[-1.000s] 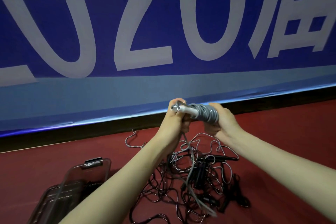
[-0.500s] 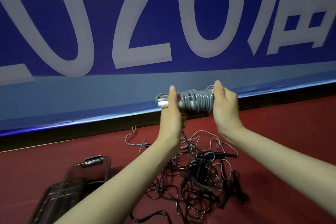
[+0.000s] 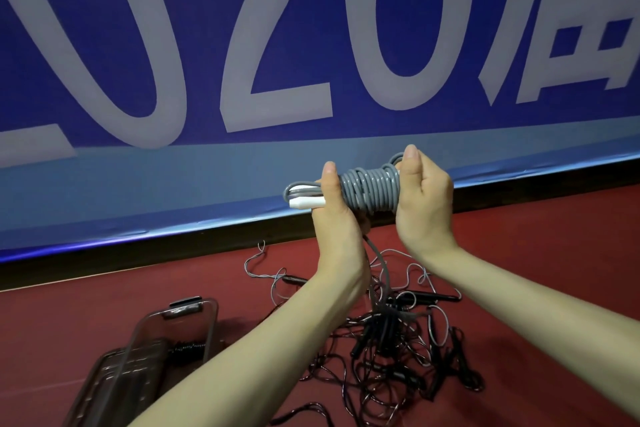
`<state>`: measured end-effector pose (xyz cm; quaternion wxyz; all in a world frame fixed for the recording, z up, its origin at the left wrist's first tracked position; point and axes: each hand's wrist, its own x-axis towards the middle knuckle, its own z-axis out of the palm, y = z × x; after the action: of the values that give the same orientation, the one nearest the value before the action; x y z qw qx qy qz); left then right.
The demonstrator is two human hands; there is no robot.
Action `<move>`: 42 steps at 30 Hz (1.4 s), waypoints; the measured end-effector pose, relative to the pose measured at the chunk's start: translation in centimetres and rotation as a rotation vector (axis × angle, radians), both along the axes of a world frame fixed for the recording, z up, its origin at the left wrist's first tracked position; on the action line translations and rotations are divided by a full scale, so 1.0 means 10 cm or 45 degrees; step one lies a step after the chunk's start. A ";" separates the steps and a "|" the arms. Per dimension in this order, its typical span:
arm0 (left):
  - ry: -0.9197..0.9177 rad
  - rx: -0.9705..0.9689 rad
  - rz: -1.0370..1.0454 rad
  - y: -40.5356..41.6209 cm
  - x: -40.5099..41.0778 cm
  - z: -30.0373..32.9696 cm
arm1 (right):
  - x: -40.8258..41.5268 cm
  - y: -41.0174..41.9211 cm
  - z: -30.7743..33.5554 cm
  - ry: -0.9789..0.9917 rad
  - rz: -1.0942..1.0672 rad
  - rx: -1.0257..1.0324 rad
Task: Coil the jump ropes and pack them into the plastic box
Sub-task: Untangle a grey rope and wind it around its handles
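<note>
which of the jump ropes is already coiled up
The grey rope with the white handle, held in the air between both hands. The dark ropes lie tangled loose on the red floor.

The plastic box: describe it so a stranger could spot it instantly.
Start at the blue banner and drop to the red floor below it. Left of the rope tangle, near the lower left corner under the left forearm, sits the plastic box. It is the only rigid, see-through thing there, smoky clear with a dark clip on its rim.
</note>
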<state>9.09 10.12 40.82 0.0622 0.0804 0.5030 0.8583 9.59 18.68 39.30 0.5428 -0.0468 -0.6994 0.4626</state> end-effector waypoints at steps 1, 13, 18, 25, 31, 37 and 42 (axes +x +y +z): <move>0.001 -0.017 0.006 -0.01 -0.01 -0.01 | -0.01 0.00 0.00 -0.009 -0.002 0.002; 0.014 -0.201 0.051 -0.09 -0.19 -0.16 | -0.13 -0.05 -0.13 -0.121 -0.005 0.045; -0.010 -0.296 -0.091 -0.10 -0.27 -0.17 | -0.13 0.05 -0.07 -0.162 -0.053 0.186; -0.021 -0.570 -0.438 -0.05 -0.31 -0.30 | -0.26 0.39 -0.07 -0.273 -0.145 0.249; 0.871 -1.657 -0.284 -0.13 -0.27 -0.56 | -0.28 0.60 -0.20 -0.439 -0.232 0.372; 1.338 -2.064 -0.081 -0.32 -0.33 -0.42 | -0.25 0.67 -0.29 -0.708 -0.174 0.534; 1.306 -1.869 -0.062 -0.50 -0.52 -0.26 | -0.17 0.65 -0.22 -0.797 0.185 0.477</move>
<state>3.93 5.10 38.23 -0.1162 0.4047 0.8895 0.1775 7.86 25.15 37.11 0.2676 -0.0359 -0.9055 0.3273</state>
